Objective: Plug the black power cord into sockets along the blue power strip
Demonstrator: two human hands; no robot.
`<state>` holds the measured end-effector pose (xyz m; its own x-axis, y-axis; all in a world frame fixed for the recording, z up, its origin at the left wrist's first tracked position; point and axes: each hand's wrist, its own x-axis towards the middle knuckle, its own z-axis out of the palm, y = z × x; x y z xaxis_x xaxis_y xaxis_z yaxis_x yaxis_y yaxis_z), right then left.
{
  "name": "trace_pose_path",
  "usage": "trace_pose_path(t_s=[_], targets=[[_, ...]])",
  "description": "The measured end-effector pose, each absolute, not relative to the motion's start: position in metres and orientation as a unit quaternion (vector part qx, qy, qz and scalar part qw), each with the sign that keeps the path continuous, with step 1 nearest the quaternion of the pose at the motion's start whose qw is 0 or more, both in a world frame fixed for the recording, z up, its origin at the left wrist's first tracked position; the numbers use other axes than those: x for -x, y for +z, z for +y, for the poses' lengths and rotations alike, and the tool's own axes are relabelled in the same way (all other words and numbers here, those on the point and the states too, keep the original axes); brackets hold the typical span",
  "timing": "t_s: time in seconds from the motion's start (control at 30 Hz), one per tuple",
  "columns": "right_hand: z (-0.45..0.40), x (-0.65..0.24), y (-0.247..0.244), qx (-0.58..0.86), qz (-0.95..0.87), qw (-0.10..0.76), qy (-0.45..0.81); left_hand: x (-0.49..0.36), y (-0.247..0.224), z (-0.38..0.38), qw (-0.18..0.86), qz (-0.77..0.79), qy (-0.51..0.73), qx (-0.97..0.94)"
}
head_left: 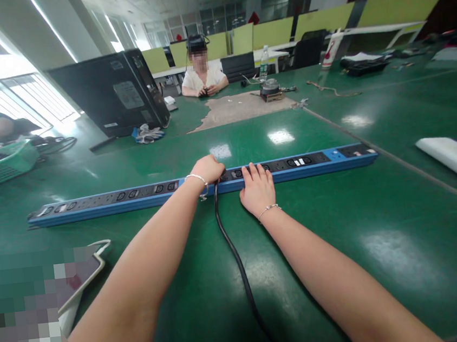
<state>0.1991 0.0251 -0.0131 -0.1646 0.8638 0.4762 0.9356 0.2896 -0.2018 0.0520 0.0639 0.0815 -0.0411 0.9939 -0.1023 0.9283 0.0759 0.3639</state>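
A long blue and black power strip (145, 196) lies across the green table, its row of sockets facing up. My left hand (208, 170) is closed near the strip's middle, round the plug end of a black cable; the plug itself is mostly hidden by my fingers. From there the black cable (237, 257) runs down towards the table's near edge. My right hand (258, 187) rests on the strip just right of the left one, palm down with its fingers spread, holding nothing.
Left of centre at the back stand a black computer case (110, 93) and gloves (148, 134). A green basket (3, 165) is at the far left, a white object (451, 156) at the right. Across the table sits a person (202, 78) near a bottle (264, 64).
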Motion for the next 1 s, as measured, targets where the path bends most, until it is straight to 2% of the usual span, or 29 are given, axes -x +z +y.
trace_pose_path(t_s=[0.6, 1.0], targets=[[0.026, -0.198, -0.012, 0.59, -0.761, 0.265, -0.05, -0.072, 0.083, 0.073, 0.083, 0.72, 0.009, -0.689], [0.026, -0.199, -0.012, 0.593, -0.758, 0.268, -0.041, -0.072, 0.067, 0.058, 0.06, 0.737, 0.056, -0.671]])
